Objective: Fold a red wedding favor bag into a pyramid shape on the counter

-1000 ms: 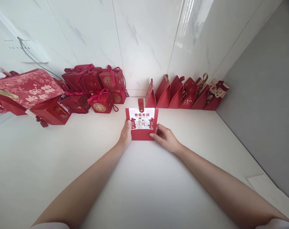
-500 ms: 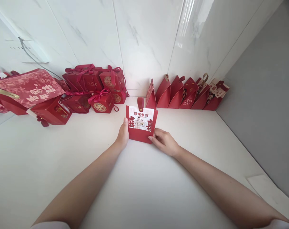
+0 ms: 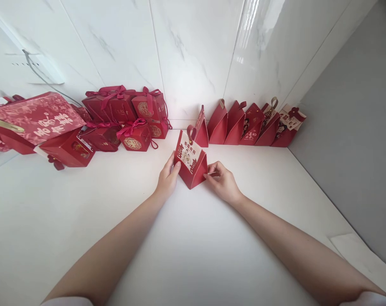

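L hand (image 3: 167, 177): fingers half curled, pressing printed face of red wedge box (image 3: 190, 163).
R hand (image 3: 222, 182): fingertips pinching box's lower side edge, w/ what looks like a thin strip.
Box: upright on white worktop (image 3: 186, 250), just in front of row of folded wedge boxes (image 3: 250, 125).
Risk: uneven squeeze could buckle box or tip it.
Left side: ribboned red boxes (image 3: 129, 117) by wall.

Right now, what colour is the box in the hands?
Red, with a white picture label; the box shows in the head view.

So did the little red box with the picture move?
Yes. The red box turned and puffed open into a wedge, its strap now nearer the standing row of red boxes by the wall.
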A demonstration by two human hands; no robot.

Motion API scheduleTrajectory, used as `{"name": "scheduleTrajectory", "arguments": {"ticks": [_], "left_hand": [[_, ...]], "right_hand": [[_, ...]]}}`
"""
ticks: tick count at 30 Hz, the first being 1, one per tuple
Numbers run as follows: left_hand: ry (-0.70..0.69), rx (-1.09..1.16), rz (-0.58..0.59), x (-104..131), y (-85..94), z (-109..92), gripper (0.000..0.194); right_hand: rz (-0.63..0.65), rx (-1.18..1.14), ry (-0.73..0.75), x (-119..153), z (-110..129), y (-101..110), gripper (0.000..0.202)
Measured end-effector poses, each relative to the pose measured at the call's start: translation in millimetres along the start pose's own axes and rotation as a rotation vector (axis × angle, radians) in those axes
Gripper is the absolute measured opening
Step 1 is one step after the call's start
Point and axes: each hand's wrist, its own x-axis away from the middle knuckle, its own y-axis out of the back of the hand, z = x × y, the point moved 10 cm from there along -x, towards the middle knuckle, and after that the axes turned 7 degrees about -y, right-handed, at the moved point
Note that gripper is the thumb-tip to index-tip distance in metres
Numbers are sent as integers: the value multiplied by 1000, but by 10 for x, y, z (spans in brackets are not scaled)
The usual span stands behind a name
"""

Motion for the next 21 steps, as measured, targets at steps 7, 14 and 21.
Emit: {"name": "scheduleTrajectory", "arguments": {"ticks": [7,14,21], "left_hand": [[48,-158,46,-10,6,87,70],[-6,-132,71,-32,-50,3,57],[-13,-145,78,-33,-42,23,55]], "right_hand": [[140,381,45,85,81,-179,22],[233,623,148,218,202,-331,22],[238,630,133,215,189,-325,27]]}}
